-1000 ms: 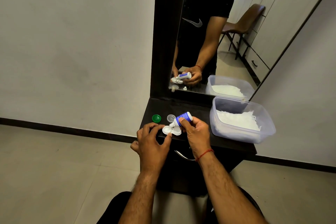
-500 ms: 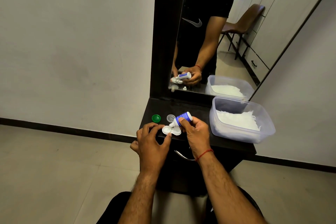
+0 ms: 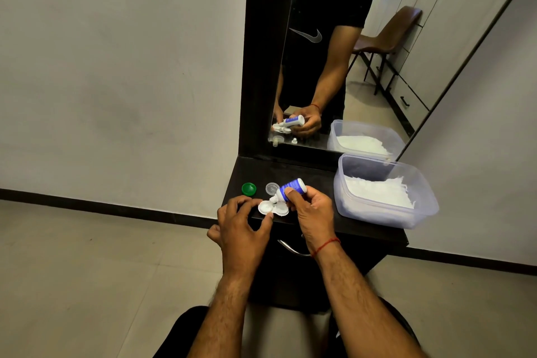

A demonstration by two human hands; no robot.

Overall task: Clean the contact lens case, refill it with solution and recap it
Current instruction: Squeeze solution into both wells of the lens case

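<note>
A white two-well contact lens case (image 3: 272, 208) lies open near the front edge of a dark dresser top (image 3: 308, 180). My left hand (image 3: 241, 227) pinches its left end between thumb and fingers. My right hand (image 3: 312, 209) holds a small blue-and-white solution bottle (image 3: 289, 189), tilted so that its nozzle points down over the middle of the case. A green cap (image 3: 249, 188) and a clear cap (image 3: 272, 188) lie on the top just behind the case.
A clear plastic tub (image 3: 386, 212) holding white tissue stands on the right of the dresser top. A mirror (image 3: 334, 52) rises behind, against the wall. A drawer handle (image 3: 290, 248) shows below the front edge.
</note>
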